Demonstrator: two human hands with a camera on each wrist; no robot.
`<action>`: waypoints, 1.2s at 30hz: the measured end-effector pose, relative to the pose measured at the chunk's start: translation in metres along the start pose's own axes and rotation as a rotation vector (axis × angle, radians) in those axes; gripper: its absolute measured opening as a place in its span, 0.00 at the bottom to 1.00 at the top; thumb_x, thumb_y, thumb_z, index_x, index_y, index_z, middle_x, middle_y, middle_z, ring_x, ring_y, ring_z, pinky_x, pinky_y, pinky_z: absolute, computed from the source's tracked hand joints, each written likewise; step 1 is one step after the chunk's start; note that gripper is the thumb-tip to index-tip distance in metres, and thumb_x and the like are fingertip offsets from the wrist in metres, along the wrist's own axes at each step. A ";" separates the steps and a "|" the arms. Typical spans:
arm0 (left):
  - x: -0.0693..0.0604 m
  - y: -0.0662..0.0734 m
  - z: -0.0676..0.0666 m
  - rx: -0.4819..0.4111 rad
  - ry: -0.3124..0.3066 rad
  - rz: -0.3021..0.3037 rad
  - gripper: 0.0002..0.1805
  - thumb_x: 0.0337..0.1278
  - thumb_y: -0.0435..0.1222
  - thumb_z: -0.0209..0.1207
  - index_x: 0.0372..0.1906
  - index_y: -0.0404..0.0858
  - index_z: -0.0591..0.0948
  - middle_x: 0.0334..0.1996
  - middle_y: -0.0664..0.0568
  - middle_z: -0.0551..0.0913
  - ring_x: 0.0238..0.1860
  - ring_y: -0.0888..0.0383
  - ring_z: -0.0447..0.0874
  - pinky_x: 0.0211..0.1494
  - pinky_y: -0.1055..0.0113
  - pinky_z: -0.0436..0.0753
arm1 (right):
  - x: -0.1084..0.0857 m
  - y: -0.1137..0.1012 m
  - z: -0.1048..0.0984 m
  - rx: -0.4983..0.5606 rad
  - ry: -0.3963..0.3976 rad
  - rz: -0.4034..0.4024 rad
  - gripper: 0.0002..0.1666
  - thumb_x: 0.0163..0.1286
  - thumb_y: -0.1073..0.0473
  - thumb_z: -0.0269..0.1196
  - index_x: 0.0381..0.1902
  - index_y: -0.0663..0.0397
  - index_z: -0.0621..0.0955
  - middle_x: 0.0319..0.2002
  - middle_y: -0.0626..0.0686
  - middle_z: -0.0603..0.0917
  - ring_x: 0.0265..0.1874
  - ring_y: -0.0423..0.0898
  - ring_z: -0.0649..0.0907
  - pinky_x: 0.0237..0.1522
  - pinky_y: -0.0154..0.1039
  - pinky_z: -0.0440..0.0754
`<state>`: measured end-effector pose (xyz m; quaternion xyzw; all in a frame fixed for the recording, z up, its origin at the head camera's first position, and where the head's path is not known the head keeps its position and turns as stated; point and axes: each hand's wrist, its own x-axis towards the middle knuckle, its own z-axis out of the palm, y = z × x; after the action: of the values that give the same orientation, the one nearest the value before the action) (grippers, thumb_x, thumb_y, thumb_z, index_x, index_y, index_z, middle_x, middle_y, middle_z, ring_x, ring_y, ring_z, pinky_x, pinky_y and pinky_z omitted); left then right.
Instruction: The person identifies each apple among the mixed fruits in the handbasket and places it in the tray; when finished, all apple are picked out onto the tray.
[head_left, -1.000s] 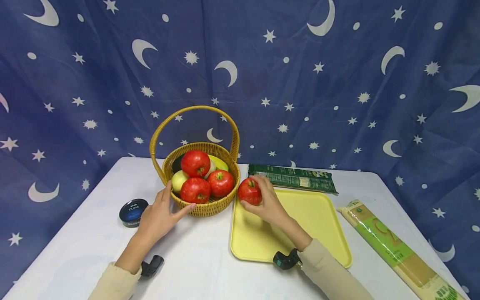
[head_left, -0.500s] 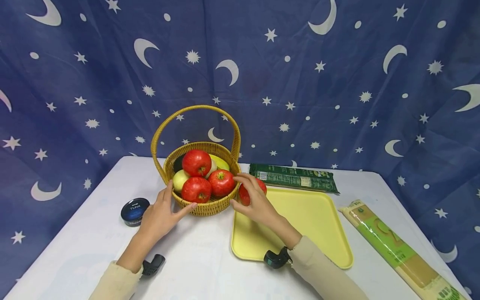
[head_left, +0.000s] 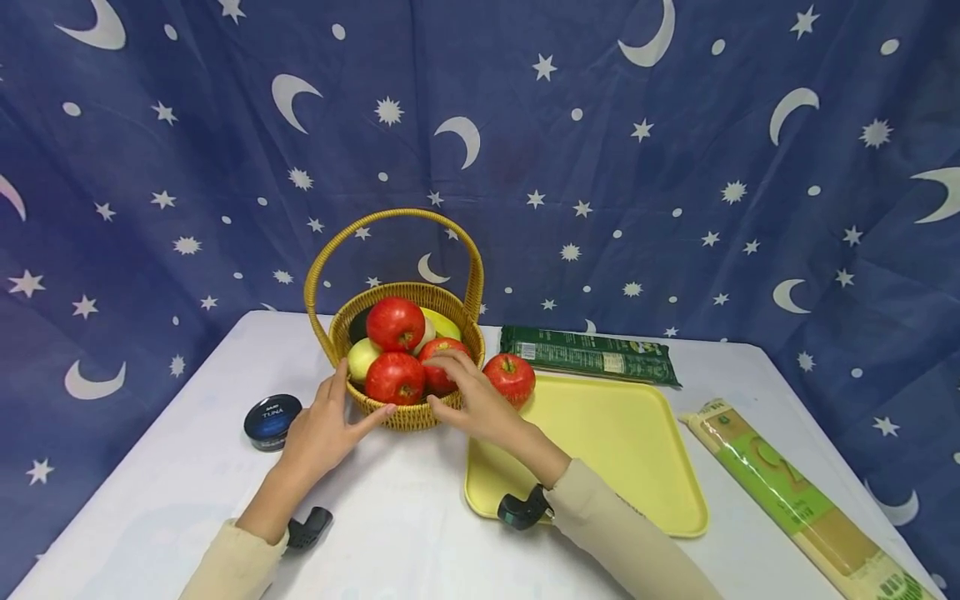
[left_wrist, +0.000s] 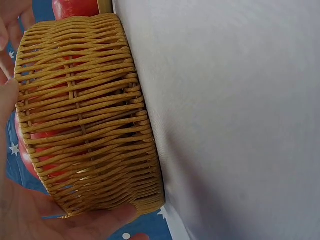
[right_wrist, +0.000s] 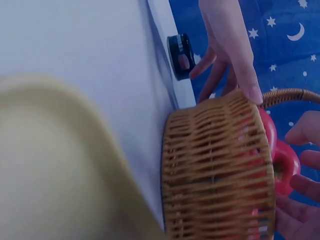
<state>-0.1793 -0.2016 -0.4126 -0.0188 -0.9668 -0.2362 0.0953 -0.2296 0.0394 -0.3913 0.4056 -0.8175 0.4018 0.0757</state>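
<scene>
A wicker basket (head_left: 411,419) with a tall handle holds several red apples (head_left: 394,380), a pale yellow-green fruit (head_left: 362,360), something yellow (head_left: 442,323) and a dark item partly hidden. My left hand (head_left: 318,434) rests against its left and front sides, fingers along the wall, thumb extended at the rim. My right hand (head_left: 489,409) is over the right part of the basket, fingers spread and bent around the right-hand apple (head_left: 444,344); a gap shows between thumb and fingers. Another red apple (head_left: 512,379) lies at the far left corner of the yellow tray (head_left: 600,450).
Left of the basket stands a round tuna can (head_left: 272,422). Behind the tray lies a dark green package (head_left: 592,354). A long pack of noodles (head_left: 802,500) lies at the right. A blue curtain with moons and stars (head_left: 555,167) hangs behind the table.
My right hand has let go of the apple at the tray's corner and moved left over the basket. That apple stays on the tray. My left hand stays at the basket.
</scene>
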 end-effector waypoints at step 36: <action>0.000 0.003 0.000 -0.005 -0.019 -0.012 0.59 0.58 0.66 0.54 0.76 0.28 0.46 0.69 0.26 0.59 0.61 0.27 0.69 0.54 0.32 0.72 | 0.048 0.010 0.013 -0.096 -0.313 0.039 0.37 0.70 0.52 0.63 0.72 0.51 0.63 0.70 0.53 0.67 0.66 0.50 0.72 0.65 0.48 0.70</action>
<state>-0.1786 -0.1991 -0.4109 -0.0153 -0.9672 -0.2390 0.0845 -0.2657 0.0042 -0.3842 0.4431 -0.8453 0.2957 -0.0410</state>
